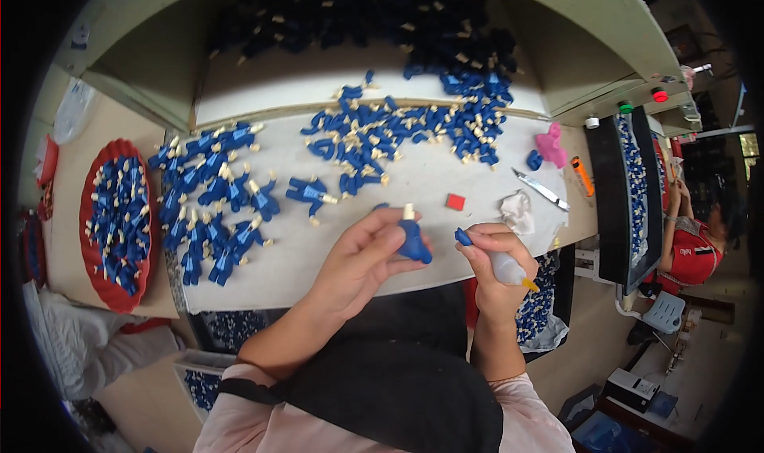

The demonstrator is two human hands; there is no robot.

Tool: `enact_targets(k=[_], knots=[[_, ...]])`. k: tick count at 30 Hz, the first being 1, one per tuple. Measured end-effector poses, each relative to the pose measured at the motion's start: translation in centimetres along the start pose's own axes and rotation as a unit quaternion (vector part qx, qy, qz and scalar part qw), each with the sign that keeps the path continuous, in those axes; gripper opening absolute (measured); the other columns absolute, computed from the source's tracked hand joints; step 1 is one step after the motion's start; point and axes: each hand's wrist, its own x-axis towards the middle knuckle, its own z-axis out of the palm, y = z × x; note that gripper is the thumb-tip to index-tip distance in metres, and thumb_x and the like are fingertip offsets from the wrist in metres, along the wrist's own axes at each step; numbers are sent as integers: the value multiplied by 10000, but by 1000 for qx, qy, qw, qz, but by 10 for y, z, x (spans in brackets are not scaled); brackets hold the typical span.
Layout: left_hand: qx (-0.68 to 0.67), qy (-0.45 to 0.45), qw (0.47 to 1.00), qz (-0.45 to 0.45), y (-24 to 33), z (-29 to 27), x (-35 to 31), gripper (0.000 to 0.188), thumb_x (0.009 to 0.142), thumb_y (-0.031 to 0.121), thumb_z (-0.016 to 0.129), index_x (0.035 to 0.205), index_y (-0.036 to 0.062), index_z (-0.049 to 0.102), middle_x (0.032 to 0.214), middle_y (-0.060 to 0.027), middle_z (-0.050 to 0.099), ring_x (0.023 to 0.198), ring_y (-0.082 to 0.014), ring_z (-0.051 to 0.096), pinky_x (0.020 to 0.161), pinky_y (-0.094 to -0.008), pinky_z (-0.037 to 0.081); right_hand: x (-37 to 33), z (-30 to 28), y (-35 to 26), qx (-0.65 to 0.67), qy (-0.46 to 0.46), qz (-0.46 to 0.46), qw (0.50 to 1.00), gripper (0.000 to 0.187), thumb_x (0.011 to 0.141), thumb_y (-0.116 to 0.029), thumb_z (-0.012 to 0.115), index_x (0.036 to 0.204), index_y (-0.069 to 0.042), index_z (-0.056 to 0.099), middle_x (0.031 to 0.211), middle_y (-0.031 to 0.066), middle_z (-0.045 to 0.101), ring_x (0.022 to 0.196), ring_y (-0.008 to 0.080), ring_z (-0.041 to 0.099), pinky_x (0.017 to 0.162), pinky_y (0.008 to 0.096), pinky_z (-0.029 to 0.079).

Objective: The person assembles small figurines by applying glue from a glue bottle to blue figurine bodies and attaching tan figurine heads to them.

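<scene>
Left hand (370,254), frame centre: fingers pinched around blue doll body (411,242), cream end up. Right hand (500,266), right of centre: thumb and forefinger gripping small blue piece (461,236), white bottle (506,268) with yellow tip tucked against palm. Red tray (97,273) of blue parts (123,222), frame left.

White-covered tabletop (286,282), pale grey-green hood (589,15) over its far edge, light-blue plastic seat (665,313) at right, beige floor (139,385), bright window (749,150).
</scene>
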Motion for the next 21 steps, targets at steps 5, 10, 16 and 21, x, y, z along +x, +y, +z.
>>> enact_targets(k=[5, 10, 16, 21], knots=[[7, 21, 1000, 11, -6, 5, 0, 217, 865, 106, 453, 1065, 20, 466, 990, -87, 543, 906, -158, 552, 769, -300, 483, -7, 14, -3, -43, -14, -54, 998, 194, 624, 96, 648, 791, 6, 605, 782, 130, 590, 699, 182, 581, 611, 236, 454], [30, 15, 999, 1, -9, 3, -4, 215, 859, 104, 471, 1060, 29, 469, 1008, -60, 535, 892, -119, 546, 751, -280, 483, -11, 19, 1, -105, -9, -133, 985, 243, 589, 105, 668, 797, -7, 612, 767, 122, 581, 642, 193, 580, 551, 234, 463], [43, 19, 999, -3, -10, 6, -5, 225, 853, 113, 489, 1061, 31, 464, 986, -56, 541, 879, -107, 547, 739, -253, 480, -12, 22, 3, -131, 11, -179, 975, 243, 585, 98, 675, 795, -6, 609, 747, 115, 573, 626, 196, 576, 530, 237, 459], [73, 22, 997, 1, -9, 6, -4, 227, 850, 116, 494, 1060, 33, 468, 969, -48, 547, 858, -99, 547, 737, -246, 473, -11, 23, 0, -162, 6, -195, 967, 249, 583, 102, 670, 797, -8, 608, 728, 106, 561, 602, 200, 561, 511, 241, 448]])
